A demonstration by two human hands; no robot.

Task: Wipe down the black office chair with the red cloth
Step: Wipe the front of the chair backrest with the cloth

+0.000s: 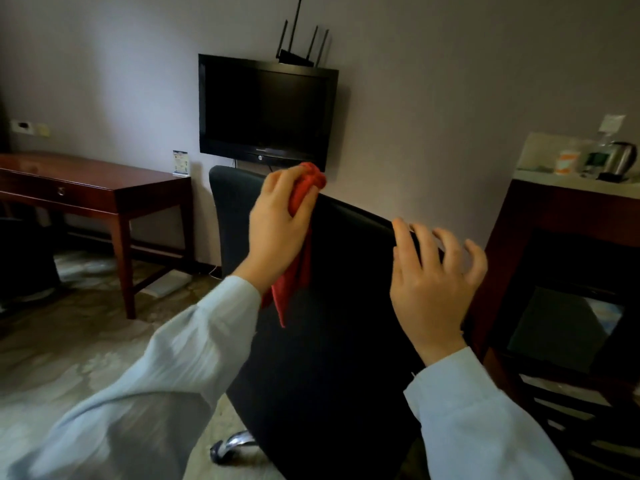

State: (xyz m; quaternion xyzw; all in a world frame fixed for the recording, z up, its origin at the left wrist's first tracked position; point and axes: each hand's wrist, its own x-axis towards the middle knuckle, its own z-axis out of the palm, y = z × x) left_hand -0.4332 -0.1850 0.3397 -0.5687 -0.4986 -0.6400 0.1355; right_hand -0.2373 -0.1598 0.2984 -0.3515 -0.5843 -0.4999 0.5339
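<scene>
The black office chair point(346, 323) stands with the rear of its backrest toward the person. It sits on patterned carpet point(69, 358), between a wooden desk point(86, 181) at left and a dark cabinet point(554, 216) at right.

The left hand point(277, 226) grasps the red cloth point(308, 183), bunched at the left end of the backrest's top edge. A loose tail hangs below the wrist against the back panel. The right hand point(433, 289) holds nothing. Its fingers are spread and loosely bent at the right end of the top edge; contact cannot be confirmed.

Handling: the cloth is soft, light and limp. Hold it wadded in the palm so the tail does not drag. The chair probably rolls and swivels on its chrome base point(235, 441), so brace the top edge with the free hand while wiping.

Clearance: the cabinet stands near the chair's right side. The wall-mounted television point(266, 109) lies beyond. The most open room is on the left, over the carpet.
</scene>
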